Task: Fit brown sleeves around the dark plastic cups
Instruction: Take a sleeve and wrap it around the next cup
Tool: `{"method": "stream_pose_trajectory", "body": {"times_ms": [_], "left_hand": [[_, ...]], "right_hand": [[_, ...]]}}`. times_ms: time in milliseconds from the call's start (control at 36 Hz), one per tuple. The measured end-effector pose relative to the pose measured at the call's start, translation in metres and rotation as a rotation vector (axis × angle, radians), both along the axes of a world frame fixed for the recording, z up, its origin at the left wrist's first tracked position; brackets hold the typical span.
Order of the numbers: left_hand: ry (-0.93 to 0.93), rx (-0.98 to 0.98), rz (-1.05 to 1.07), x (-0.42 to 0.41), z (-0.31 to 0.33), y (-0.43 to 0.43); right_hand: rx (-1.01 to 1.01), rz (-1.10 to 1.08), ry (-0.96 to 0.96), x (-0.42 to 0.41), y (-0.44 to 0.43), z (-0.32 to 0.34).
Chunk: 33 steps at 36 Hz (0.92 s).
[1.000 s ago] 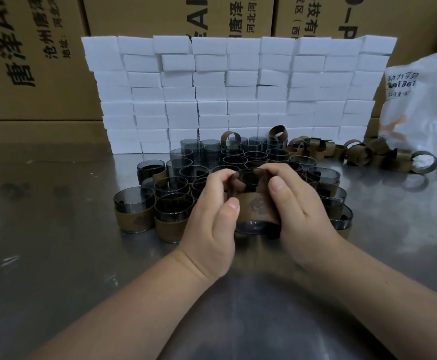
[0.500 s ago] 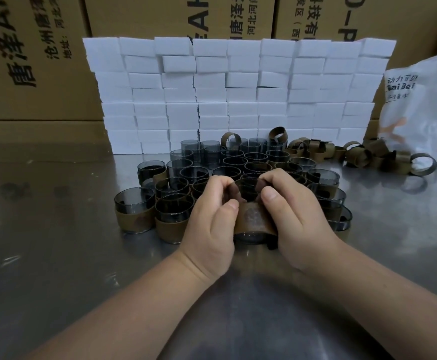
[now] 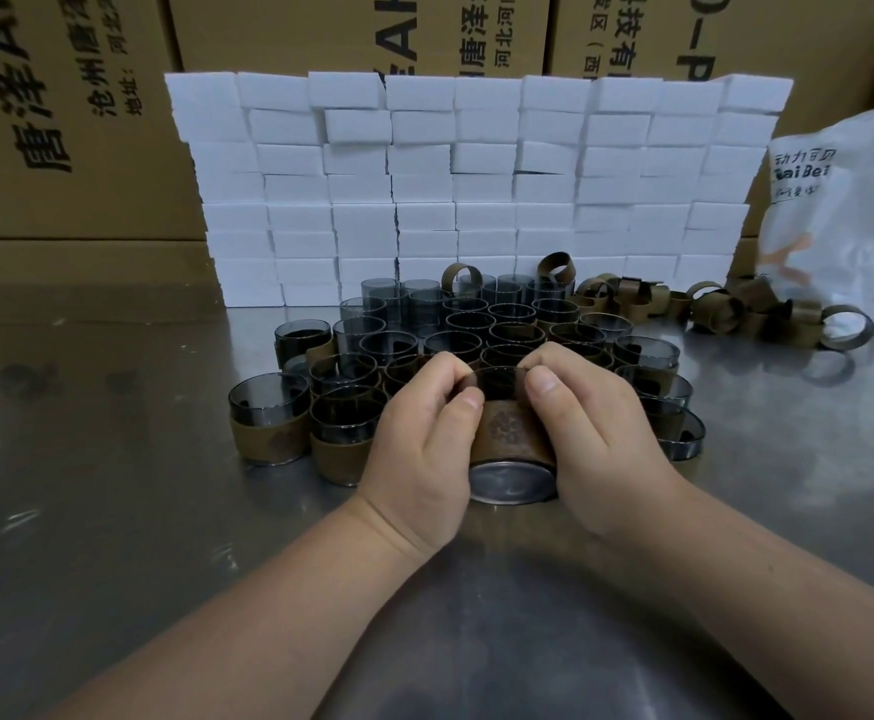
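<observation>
**Item in hand.** One cup (image 3: 510, 483), dark plastic, low over the desk (image 3: 112, 511) in front of the cluster. It is tilted so that its base faces us. We cannot tell whether it touches the desk.

**Hands.** Both are holding the cup. Our left hand (image 3: 419, 439) and right hand (image 3: 596, 433) curl round its two sides, with the thumbs pressing on the sleeve (image 3: 507, 436) near its upper edge.

**Change noted.** A second ago we held the cup more upright, with the sleeve round its middle and a band of bare plastic showing below. That band is now gone. The sleeve reaches the base edge, and its stamped pattern faces us. We judge the sleeve seated, or nearly so. The cup looks close to done, perhaps needing only a check that the sleeve sits level.

**Stock, done.** Sleeved cups (image 3: 268, 433), upright at the near left of the cluster.

**Stock, to do.** Bare cups (image 3: 388, 304) at the back, some stacked. Loose sleeves (image 3: 710, 304) are heaped to their right. We judge that much of the task remains.

**Surroundings.** A wall of white blocks (image 3: 476, 174) stands behind the cups, with cartons (image 3: 60, 122) behind that. A bag (image 3: 840, 226) lies at the far right.
</observation>
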State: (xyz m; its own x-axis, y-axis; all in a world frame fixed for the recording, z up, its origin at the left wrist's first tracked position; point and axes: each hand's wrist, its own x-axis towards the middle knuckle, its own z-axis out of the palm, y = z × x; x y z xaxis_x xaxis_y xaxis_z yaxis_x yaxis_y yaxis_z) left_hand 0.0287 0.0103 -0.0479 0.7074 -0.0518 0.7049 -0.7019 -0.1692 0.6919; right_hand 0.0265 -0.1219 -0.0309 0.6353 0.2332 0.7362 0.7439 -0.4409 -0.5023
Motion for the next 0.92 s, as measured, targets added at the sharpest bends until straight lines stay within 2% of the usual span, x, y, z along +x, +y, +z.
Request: {"method": "stream_pose_trajectory", "body": {"times_ms": [917], "left_hand": [[0.133,-0.116,-0.049,-0.0048,0.0072,-0.0005]], "right_hand": [[0.085,0.005,0.125,0.0035,0.0000,0.0003]]}}
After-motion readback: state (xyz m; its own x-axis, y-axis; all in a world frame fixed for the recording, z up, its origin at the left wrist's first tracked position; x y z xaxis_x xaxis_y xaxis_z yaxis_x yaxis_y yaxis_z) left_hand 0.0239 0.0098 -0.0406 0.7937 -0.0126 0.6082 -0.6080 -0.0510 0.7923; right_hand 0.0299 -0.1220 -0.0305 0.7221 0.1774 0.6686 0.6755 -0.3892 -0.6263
